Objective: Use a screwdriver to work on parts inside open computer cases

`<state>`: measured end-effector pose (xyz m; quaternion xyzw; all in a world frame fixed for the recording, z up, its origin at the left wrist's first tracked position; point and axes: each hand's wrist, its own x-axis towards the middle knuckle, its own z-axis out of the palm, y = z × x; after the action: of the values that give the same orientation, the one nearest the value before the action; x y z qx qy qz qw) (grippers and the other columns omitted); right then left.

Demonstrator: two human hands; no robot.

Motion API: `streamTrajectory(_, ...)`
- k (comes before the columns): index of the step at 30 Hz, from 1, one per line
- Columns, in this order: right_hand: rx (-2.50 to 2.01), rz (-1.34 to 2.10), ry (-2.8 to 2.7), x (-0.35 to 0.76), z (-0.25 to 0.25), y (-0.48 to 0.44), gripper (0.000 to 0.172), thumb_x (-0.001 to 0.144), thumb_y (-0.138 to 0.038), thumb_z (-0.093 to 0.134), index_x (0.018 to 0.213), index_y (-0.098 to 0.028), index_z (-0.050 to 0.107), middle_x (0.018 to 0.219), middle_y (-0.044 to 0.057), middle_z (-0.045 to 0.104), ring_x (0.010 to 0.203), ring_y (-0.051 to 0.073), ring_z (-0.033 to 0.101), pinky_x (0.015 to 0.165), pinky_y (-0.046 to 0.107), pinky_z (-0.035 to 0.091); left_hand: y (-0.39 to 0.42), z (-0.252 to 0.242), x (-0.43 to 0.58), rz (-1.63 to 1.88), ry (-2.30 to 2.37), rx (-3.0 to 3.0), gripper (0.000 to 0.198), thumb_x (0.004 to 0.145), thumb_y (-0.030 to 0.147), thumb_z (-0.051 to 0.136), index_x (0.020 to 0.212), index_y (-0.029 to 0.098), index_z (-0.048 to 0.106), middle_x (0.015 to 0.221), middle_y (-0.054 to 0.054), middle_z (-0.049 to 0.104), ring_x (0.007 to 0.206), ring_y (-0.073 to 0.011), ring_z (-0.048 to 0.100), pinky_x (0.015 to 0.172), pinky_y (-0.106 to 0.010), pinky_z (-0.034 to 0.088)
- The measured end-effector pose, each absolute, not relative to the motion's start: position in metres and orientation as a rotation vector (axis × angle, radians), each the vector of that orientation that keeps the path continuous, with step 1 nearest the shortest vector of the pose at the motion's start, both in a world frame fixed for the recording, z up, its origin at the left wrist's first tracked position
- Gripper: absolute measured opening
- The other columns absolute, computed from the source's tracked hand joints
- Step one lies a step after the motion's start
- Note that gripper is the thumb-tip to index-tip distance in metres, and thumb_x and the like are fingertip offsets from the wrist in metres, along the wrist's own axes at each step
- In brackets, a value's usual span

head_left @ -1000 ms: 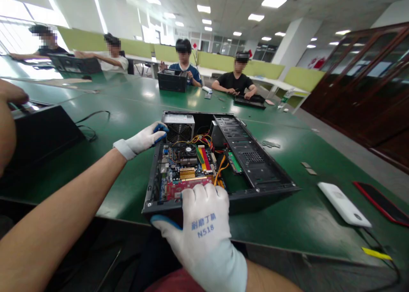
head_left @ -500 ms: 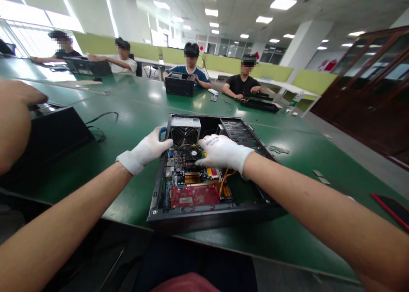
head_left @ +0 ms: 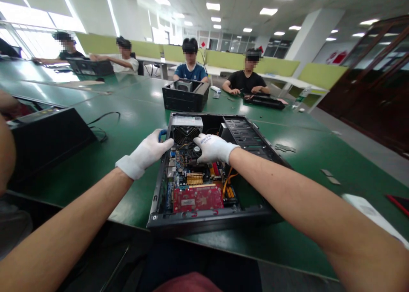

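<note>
An open black computer case (head_left: 211, 217) lies on its side on the table in front of me. My left hand (head_left: 150, 150), in a white glove, grips the case's left rim beside the power supply (head_left: 187, 123). My white-gloved right hand (head_left: 214, 148) reaches inside, its thumb and fingers bent around the CPU cooler fan (head_left: 195, 150), partly covering it. Toward me on the motherboard are a gold heatsink (head_left: 194, 179) and a red graphics card (head_left: 198, 199). Orange cables (head_left: 227, 181) run beside the card.
Drive bays (head_left: 244, 128) fill the case's far right. Metal bracket pieces (head_left: 285, 148) and a white object (head_left: 367, 211) lie to the right on the green table (head_left: 134, 113). Another black case (head_left: 51, 138) stands at left beside a person's arm. Several people work across the table.
My right hand has shifted slightly left, its fingers closing in around the fan. The left hand stays on the rim. Across the table, a co-worker's case has been turned and lowered.
</note>
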<state>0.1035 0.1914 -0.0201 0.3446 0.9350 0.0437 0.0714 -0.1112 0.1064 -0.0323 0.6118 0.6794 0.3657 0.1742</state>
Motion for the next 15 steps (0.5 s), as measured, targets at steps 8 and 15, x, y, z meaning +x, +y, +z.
streamTrajectory(8, 1.477, 0.117, 2.926, 0.125, 0.008, 0.199, 0.067, 0.079, -0.059, 0.066, 0.125, -0.011, 0.061, 0.124, 0.019, 0.063, 0.112, 0.034, 0.065, 0.094, 0.042, 0.052, 0.089, -0.015, -0.108, 0.872, 2.233, 2.112, 0.042, 0.088, 0.057, 0.052, 0.106, 0.020, 0.061, 0.086, -0.008, 0.069, 0.081, -0.0278, 0.067, 0.079, -0.039, 0.053)
streamTrajectory(15, 1.577, 0.050, 2.918, 0.130, 0.009, 0.205, 0.061, 0.079, -0.056, 0.068, 0.121, -0.013, 0.062, 0.121, 0.018, 0.064, 0.109, 0.033, 0.065, 0.093, 0.041, 0.052, 0.083, 0.000, -0.046, 0.214, 1.816, 2.579, 0.036, 0.086, 0.044, 0.053, 0.113, 0.021, 0.059, 0.109, -0.013, 0.071, 0.101, -0.0309, 0.070, 0.089, -0.040, 0.055)
